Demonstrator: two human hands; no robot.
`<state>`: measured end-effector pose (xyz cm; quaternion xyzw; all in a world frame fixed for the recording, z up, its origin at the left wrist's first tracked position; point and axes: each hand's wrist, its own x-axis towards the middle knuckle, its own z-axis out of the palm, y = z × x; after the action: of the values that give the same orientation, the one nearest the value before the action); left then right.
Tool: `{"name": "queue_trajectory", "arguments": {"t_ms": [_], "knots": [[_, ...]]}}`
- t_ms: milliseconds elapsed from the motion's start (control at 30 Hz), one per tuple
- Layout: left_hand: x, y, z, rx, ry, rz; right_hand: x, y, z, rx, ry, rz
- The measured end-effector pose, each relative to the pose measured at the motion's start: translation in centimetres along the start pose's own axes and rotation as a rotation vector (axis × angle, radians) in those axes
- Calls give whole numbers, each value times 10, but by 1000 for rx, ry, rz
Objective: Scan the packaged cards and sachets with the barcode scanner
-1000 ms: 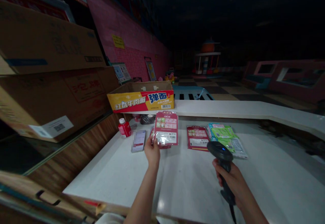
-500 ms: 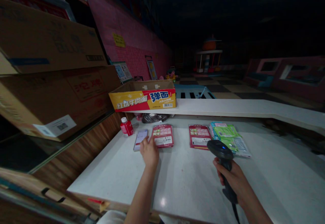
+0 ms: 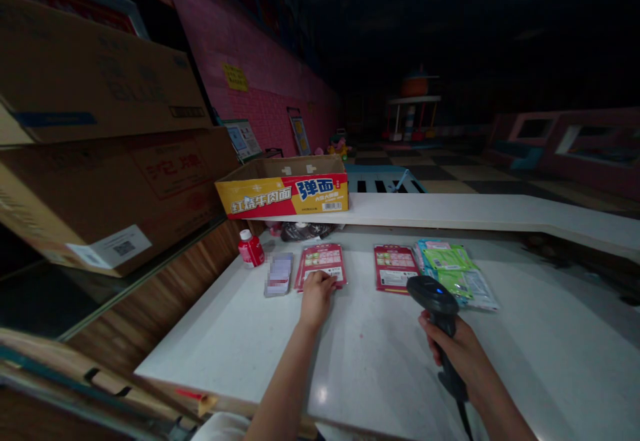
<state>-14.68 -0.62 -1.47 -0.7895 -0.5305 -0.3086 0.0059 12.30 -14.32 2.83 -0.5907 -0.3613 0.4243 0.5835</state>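
My left hand [image 3: 317,296] is at the near edge of the left red flat packet [image 3: 320,259], fingers curled together on its lower right edge; the fingertips are partly hidden. That packet lies flat on the white counter [image 3: 240,334]. My right hand [image 3: 457,348] is wrapped round the handle of a black barcode scanner [image 3: 434,294], held over the counter with a blue light on top. Beyond the scanner lies a second red packet [image 3: 395,262], beside overlapping green and pale blue packets [image 3: 447,269]. Left of my left hand is a phone [image 3: 279,274], its screen blurred.
A small red bottle [image 3: 251,249] stands at the counter's far left. An open noodle carton [image 3: 285,196] sits on the raised white ledge [image 3: 440,209], above a dark plastic bundle [image 3: 305,230]. Large cardboard boxes [image 3: 115,188] are stacked on the left.
My left hand has moved right, from beside the phone to the near edge of the left red packet. My right hand and the scanner have hardly moved.
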Motion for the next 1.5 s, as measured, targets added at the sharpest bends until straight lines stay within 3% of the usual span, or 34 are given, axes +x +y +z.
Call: {"name": "queue_trajectory", "arguments": {"t_ms": [167,467,633,767,900,1033,1500], "knots": [[-2,0,4,33,62,-19,1,3,-4,-18,-30,0],[-1,11,-1,78,63,-37,3,6,-8,22,2,4],[9,41,1,20,106,32,6,4,-16,29,58,30],[26,79,23,-83,-10,86,7,1,-24,26,82,36],[45,113,53,-79,-132,-169,6,3,-32,39,93,24],[53,129,73,67,-155,-388,7,8,-39,36,104,19],[50,123,79,79,-115,-444,9,15,-28,67,91,40]]}}
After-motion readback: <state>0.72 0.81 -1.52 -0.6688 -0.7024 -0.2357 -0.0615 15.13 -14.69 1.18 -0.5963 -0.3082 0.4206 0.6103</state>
